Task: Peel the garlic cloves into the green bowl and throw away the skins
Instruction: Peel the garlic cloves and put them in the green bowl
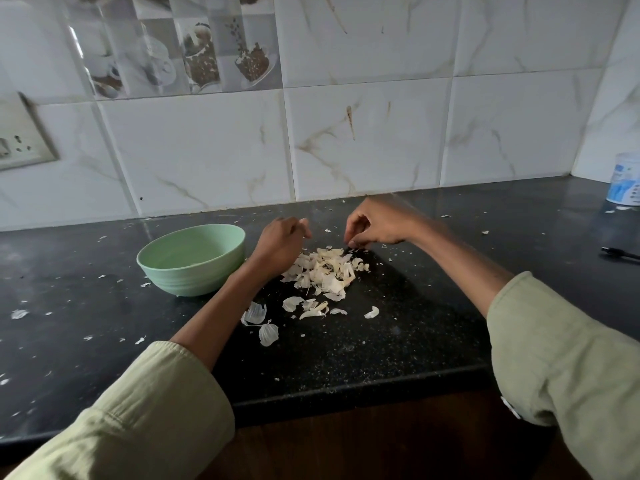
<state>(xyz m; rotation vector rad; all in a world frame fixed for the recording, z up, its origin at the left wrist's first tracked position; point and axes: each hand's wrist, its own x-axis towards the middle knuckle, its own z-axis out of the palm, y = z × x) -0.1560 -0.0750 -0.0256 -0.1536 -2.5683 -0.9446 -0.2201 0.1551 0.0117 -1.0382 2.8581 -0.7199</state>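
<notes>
Lying heaped on the black counter [398, 341]: one pile of garlic skins [323, 271], loose bits scattered around. Sitting just left: one green bowl [192, 259]. Hovering over the pile: left hand [282, 242], fingers curled, contents hidden; right hand [375, 225], fingertips pinching down at the skins' far edge.

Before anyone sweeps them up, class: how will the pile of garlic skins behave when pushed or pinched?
The garlic skins look thin and curled, so probably very light and floppy. Flakes already dot the counter, so a push would likely scatter them.
</notes>
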